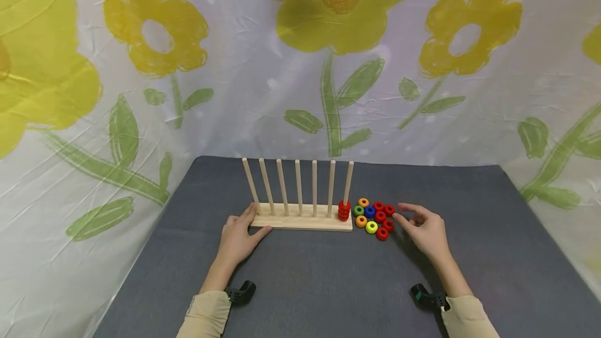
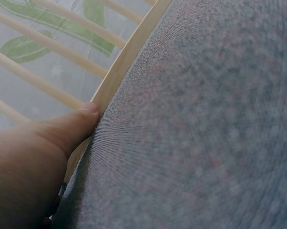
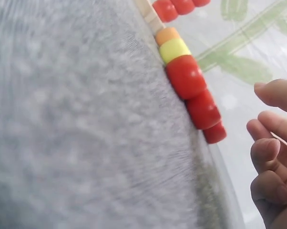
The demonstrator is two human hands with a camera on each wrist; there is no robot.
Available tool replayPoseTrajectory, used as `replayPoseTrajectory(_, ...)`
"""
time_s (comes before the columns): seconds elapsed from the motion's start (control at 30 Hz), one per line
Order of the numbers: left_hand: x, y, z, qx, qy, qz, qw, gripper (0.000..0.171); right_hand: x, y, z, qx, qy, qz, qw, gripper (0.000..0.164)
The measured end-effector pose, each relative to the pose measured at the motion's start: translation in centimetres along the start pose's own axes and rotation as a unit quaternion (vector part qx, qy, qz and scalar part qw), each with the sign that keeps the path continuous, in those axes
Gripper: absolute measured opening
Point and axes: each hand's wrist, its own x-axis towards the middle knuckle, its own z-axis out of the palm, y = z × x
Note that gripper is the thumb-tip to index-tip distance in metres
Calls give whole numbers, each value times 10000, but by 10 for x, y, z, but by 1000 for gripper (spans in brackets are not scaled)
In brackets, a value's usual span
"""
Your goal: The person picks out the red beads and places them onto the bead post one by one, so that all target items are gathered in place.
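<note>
A wooden peg rack point(image 1: 300, 222) with several upright pegs stands on the table. Its left end is held by my left hand point(image 1: 238, 240), with the thumb point(image 2: 81, 121) along the front edge of the base in the left wrist view. The other left fingers are mostly hidden there. A few red rings point(image 1: 344, 211) are stacked low on the rightmost peg. My right hand point(image 1: 426, 231) hovers just right of the loose rings, thumb and index finger apart and nothing between them. Nearest to it are loose red rings point(image 1: 388, 225), also seen as red rings point(image 3: 203, 109) in the right wrist view.
Loose rings lie clustered at the rack's right end: orange point(image 1: 360, 221), green point(image 1: 359, 210), blue point(image 1: 369, 212), yellow point(image 1: 371, 227) and several red. Dark cloth point(image 1: 319, 280) covers the table. Behind it hangs a flower-printed curtain point(image 1: 244, 93).
</note>
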Motion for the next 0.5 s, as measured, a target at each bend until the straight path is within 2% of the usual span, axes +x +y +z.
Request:
replayPoseTrajectory(0.3, 1, 1, 0, -6, -9, 9, 10000, 89, -1, 13, 4, 116, -63, -38, 9999, 31)
replayPoseTrajectory(0.5, 0, 0, 0, -30, 2, -19, 10000, 89, -3, 22, 5, 103, -458, -165, 9988, 27)
